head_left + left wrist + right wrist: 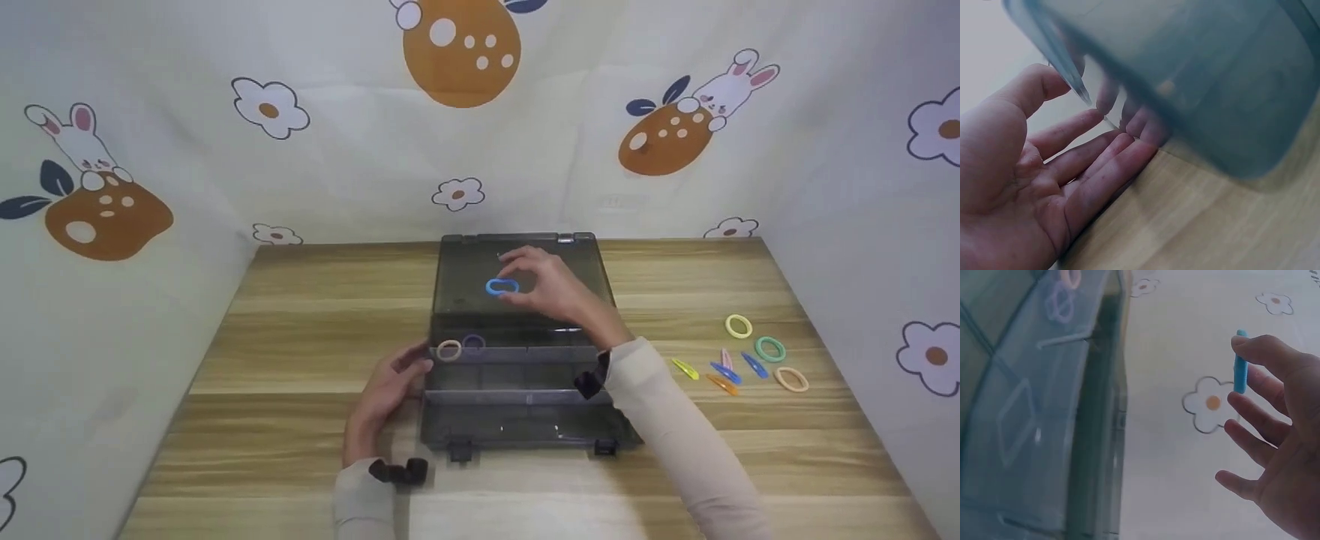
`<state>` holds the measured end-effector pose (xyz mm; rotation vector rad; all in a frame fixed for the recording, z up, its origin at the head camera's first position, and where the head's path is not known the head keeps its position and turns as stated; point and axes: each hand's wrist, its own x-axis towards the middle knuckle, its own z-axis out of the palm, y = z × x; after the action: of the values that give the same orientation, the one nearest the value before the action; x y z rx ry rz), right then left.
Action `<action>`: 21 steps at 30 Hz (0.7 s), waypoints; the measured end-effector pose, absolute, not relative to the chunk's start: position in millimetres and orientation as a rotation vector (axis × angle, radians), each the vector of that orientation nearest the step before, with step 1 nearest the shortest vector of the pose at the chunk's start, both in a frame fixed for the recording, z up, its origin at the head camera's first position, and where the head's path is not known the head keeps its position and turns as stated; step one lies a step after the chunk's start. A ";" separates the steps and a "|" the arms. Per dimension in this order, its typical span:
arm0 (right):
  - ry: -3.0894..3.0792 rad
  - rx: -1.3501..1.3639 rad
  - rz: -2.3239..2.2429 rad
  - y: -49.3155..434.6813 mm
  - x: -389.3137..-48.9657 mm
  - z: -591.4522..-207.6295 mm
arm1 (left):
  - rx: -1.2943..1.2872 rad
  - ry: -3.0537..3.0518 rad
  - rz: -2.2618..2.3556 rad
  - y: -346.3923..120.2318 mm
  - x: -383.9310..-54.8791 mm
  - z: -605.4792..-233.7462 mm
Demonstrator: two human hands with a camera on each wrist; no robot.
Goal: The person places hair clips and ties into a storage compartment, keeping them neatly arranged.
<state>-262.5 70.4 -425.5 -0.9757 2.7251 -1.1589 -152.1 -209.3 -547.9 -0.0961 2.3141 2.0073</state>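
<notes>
A dark see-through organizer box [480, 431] with divider strips sits on the table, its lid panel [469, 262] swung back on the far side. My left hand [390, 386] is at the box's left side; in the left wrist view its fairly straight fingers touch the outer wall. Over the lid panel, my right hand [551, 289] pinches a blue hair tie [491, 290] between thumb and forefinger, the other fingers spread. The right wrist view shows this hair tie [1240, 377] edge-on. A beige hair tie [449, 358] and a purple hair tie [474, 337] are in the left part of the box.
On the right of the table lie a yellow hair tie [739, 335], a green hair tie [770, 358] and a light orange hair tie [792, 388]. Several snap clips [724, 384] in mixed colours are beside them. A patterned cloth [360, 172] hangs around the table.
</notes>
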 end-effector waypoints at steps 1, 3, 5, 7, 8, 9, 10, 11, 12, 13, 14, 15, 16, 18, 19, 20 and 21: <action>2.716 -0.972 -1.143 68.3 -262.0 -429.3 | -0.099 2.320 2.002 -209.1 -151.9 -547.9; 2.700 -0.973 -1.107 65.6 -261.4 -436.5 | -0.109 2.324 1.999 -209.1 -151.9 -548.1; 2.674 -0.967 -1.074 64.5 -260.5 -442.9 | -0.108 2.329 1.996 -209.5 -151.4 -548.2; 2.643 -0.970 -1.041 64.3 -260.5 -449.4 | -0.122 2.323 1.997 -210.0 -151.1 -547.7; 2.627 -0.971 -1.020 64.6 -260.6 -452.3 | -0.124 2.324 1.994 -210.0 -150.8 -547.4; 2.606 -0.957 -1.002 64.8 -260.5 -454.6 | -0.123 2.323 1.989 -210.2 -150.5 -547.3; 2.588 -0.944 -0.981 64.9 -260.2 -456.7 | -0.123 2.324 1.984 -210.4 -150.4 -547.1; 2.575 -0.931 -0.957 65.0 -260.1 -458.6 | -0.126 2.322 1.981 -210.5 -150.1 -546.9; 2.558 -0.910 -0.941 64.7 -260.0 -460.2 | -0.130 2.319 1.978 -210.4 -149.8 -546.5; 2.543 -0.892 -0.928 64.4 -259.7 -461.2 | -0.128 2.317 1.977 -210.3 -149.5 -546.1; 2.535 -0.883 -0.910 63.9 -259.5 -462.5 | -0.128 2.312 1.978 -210.3 -149.4 -545.9; 2.527 -0.875 -0.894 63.3 -259.2 -463.7 | -0.130 2.309 1.980 -210.2 -149.4 -545.9; 2.523 -0.878 -0.880 62.5 -258.9 -465.2 | -0.133 2.311 1.981 -210.1 -149.5 -546.0; 2.522 -0.885 -0.851 61.2 -258.0 -468.5 | -0.131 2.311 1.986 -209.9 -149.9 -546.1; 2.525 -0.889 -0.838 60.7 -257.4 -470.4 | -0.131 2.314 1.986 -209.8 -150.2 -546.1; 2.535 -0.895 -0.827 60.2 -256.6 -472.3 | -0.133 2.319 1.982 -209.6 -150.5 -546.0; 2.544 -0.897 -0.823 59.8 -255.7 -474.2 | -0.135 2.323 1.976 -209.3 -150.7 -545.8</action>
<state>-255.7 59.8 -474.2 -0.8966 2.5436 -0.8226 -150.7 -209.3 -545.8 -0.1351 2.3226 1.9764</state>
